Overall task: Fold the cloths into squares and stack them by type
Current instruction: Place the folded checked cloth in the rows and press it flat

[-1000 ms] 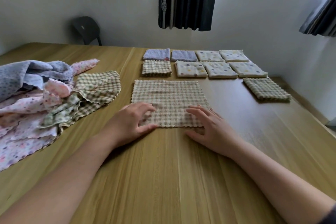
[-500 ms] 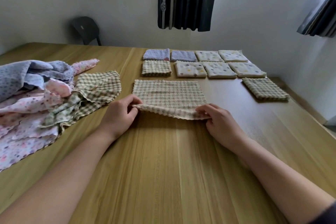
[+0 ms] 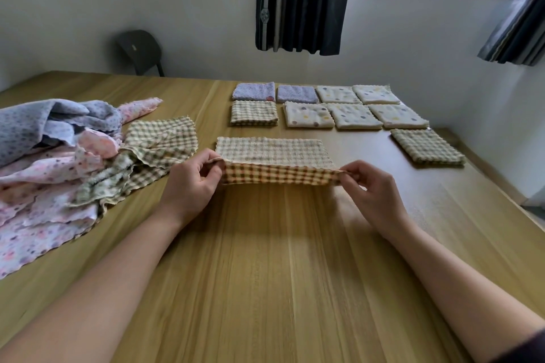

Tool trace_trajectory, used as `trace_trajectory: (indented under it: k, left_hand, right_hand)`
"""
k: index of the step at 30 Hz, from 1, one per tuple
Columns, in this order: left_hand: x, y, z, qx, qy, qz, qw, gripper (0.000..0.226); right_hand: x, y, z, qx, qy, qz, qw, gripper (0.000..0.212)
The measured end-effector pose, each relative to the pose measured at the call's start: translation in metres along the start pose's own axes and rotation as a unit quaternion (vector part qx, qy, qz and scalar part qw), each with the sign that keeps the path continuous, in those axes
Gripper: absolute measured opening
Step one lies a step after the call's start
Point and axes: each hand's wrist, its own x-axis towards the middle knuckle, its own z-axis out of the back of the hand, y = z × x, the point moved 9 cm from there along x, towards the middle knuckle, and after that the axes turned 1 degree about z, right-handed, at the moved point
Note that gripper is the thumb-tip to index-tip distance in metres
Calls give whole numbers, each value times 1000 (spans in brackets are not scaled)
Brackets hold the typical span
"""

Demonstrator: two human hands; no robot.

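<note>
**Inspector:** Start with the largest item, please.

**Operator:** I am looking at a long wooden table (image 3: pixel 265 289) with pale grain. On its left side I am seeing a loose heap of unfolded cloths (image 3: pixel 53 162), grey-spotted, pink-spotted and green-checked. Along the far right I am counting folded squares: two lilac squares (image 3: pixel 275 93), five cream spotted squares (image 3: pixel 352 116), and two checked ones, the left checked square (image 3: pixel 253 113) just beside the cream row, the right checked square (image 3: pixel 426 146) lying apart near the table's edge.

**Inspector:** And the piece being worked?

**Operator:** The beige-and-brown checked cloth (image 3: pixel 272 153) is lying at the table's middle, its far part flat on the wood, its near edge standing lifted off the surface.

**Inspector:** The hands?

**Operator:** My left hand (image 3: pixel 191 183) is pinching the near-left corner, fingers curled closed on the fabric. My right hand (image 3: pixel 371 188) is pinching the near-right corner likewise, thumb and fingertips gripping it.
</note>
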Motion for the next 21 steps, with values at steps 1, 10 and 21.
trace_trajectory:
  k: [1, 10, 21]
  left_hand:
    - [1, -2, 1, -5, -3, -8, 1000, 8]
    - [35, 14, -6, 47, -25, 79, 995, 21]
    - [85, 41, -41, 308, 34, 128, 942, 26]
  right_hand:
    - [-1, -1, -1, 14, 6, -13, 1000, 27]
    - [35, -15, -9, 31, -23, -146, 989, 14]
    - [81, -43, -45, -264, 45, -165, 949, 23]
